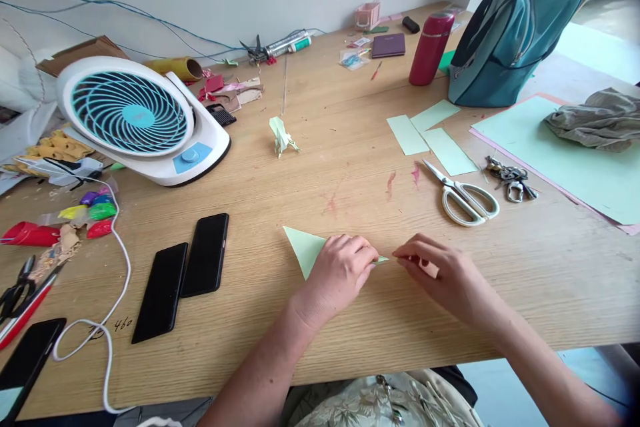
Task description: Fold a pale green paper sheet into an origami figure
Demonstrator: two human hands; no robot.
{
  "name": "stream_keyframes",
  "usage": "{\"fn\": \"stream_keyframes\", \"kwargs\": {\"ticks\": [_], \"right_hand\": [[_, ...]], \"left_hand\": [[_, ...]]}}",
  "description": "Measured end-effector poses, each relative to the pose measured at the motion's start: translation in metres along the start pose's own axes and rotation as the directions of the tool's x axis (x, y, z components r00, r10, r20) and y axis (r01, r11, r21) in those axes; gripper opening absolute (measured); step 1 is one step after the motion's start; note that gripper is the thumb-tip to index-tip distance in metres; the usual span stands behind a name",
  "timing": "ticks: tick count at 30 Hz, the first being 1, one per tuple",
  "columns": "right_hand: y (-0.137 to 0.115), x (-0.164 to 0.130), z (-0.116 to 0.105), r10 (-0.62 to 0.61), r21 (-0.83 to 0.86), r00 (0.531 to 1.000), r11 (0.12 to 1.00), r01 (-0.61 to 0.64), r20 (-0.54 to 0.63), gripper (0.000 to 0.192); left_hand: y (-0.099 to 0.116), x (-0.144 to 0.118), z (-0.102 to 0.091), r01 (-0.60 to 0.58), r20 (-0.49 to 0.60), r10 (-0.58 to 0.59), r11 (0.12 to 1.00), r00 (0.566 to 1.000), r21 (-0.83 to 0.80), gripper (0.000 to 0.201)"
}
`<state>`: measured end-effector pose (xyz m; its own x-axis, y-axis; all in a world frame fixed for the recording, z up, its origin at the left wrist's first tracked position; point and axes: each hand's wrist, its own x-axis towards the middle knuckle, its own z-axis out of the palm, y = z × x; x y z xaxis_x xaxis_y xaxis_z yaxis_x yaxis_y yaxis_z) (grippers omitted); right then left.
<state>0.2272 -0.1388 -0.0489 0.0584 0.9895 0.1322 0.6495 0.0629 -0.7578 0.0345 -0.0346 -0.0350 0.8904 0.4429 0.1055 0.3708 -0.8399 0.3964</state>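
A light green folded paper lies flat on the wooden table near the front edge; its pointed left corner sticks out from under my left hand. That hand presses down on the paper's middle with fingers curled. My right hand pinches the paper's narrow right tip between fingertips, right beside the left hand. Most of the paper is hidden under both hands.
White-handled scissors and keys lie to the right, green paper strips behind them. A folded green paper figure stands mid-table. Two black phones, a white cable and a fan sit left; a red bottle and teal backpack far right.
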Motion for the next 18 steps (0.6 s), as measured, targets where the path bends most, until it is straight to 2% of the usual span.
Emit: {"fn": "stream_keyframes", "kwargs": {"ticks": [4,8,11,18], "right_hand": [[-0.003,-0.041,0.018,-0.094,-0.18,0.991,0.981,0.075,-0.099,0.019],[-0.003,-0.066,0.027,-0.086,-0.253,0.978,0.967,0.036,-0.189,0.013],[-0.005,-0.067,0.027,-0.059,-0.257,0.972,0.966,-0.001,-0.227,0.013],[-0.008,-0.05,0.03,-0.084,-0.331,0.976,0.944,0.014,-0.199,0.013]], "left_hand": [[0.014,-0.002,0.008,0.008,0.045,-0.008,1.0,0.999,0.013,0.006],[0.024,-0.002,0.011,0.011,0.071,-0.012,1.0,0.997,0.016,0.006],[0.026,-0.002,0.011,0.008,0.08,-0.013,0.998,0.997,0.062,0.009],[0.023,-0.008,0.014,-0.016,0.082,0.007,0.994,0.997,0.111,0.017]]}}
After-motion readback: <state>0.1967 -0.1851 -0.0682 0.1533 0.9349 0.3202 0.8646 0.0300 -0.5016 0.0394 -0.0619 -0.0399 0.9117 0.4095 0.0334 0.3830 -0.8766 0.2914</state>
